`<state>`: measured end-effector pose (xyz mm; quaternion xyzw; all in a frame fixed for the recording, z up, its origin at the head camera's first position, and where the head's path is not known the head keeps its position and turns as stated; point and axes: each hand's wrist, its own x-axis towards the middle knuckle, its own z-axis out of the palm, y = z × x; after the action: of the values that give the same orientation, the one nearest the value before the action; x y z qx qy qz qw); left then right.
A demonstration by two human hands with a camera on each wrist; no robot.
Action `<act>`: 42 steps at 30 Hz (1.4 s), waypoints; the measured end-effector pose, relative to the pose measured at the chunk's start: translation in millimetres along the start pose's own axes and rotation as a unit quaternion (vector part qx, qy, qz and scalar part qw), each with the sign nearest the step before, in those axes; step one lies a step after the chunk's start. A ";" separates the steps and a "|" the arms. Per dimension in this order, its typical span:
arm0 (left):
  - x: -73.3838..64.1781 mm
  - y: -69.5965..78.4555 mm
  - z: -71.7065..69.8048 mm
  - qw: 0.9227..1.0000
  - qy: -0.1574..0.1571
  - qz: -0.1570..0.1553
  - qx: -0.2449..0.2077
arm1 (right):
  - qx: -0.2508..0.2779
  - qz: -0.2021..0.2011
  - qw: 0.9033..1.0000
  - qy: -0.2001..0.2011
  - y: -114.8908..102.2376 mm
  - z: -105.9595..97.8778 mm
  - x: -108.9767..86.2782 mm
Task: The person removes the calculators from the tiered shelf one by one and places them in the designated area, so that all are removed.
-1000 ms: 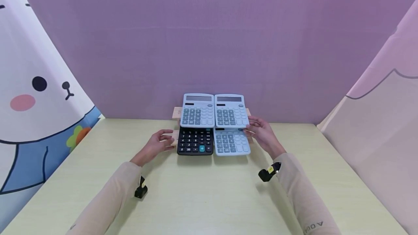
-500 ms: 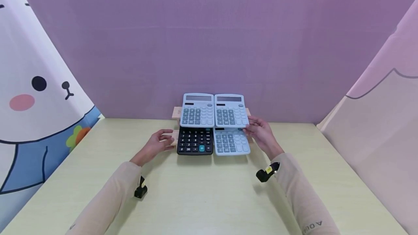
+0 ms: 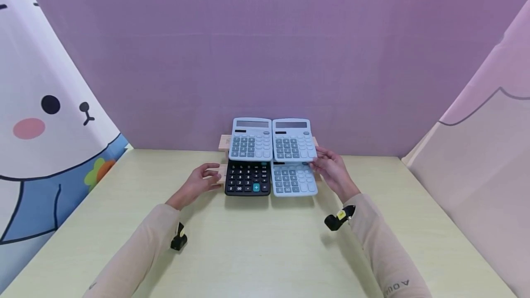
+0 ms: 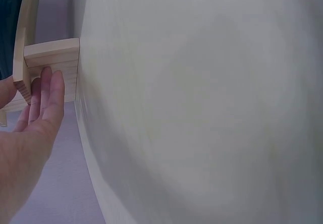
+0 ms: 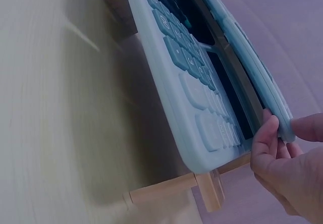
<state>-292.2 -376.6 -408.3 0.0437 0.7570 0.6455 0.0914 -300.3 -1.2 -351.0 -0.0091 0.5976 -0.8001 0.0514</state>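
The left hand [image 3: 201, 181] grips the wooden rack [image 3: 224, 142] — the right hand [image 3: 333, 170] pinches the upper-right calculator [image 3: 295, 140] by its edge, just above another pale calculator [image 3: 294, 180].

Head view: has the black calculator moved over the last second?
No. The black calculator shows no visible shift either way, judged against the back edge of the table.

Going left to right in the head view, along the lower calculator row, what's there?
White-and-blue cartoon-print backdrop, bare left grip, black rectangular calculator, pale-blue rectangular calculator, bare right grip, pink-and-white backdrop.
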 end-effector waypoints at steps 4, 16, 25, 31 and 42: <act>1.1 0.3 -0.2 1.000 -0.001 0.002 0.000 | 0.001 -0.001 1.000 0.002 -0.7 -0.8 0.3; 1.1 0.5 0.5 1.000 0.001 0.001 0.004 | 0.018 -0.009 1.000 -0.002 -5.0 -3.1 -3.3; 1.1 -0.1 -0.2 1.000 -0.005 0.001 -0.004 | 0.012 -0.020 1.000 0.000 -9.3 -12.4 -7.0; 0.0 -0.3 -0.8 1.000 -0.006 0.003 -0.003 | 0.005 -0.025 1.000 0.009 -11.3 -21.7 -8.2; 0.1 -1.1 -0.7 1.000 -0.008 0.006 -0.010 | -0.007 -0.028 1.000 0.012 -13.4 -38.6 -12.7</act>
<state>-292.3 -377.4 -409.3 0.0525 0.7498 0.6528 0.0943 -291.6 40.6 -348.6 -0.0169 0.6030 -0.7973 0.0216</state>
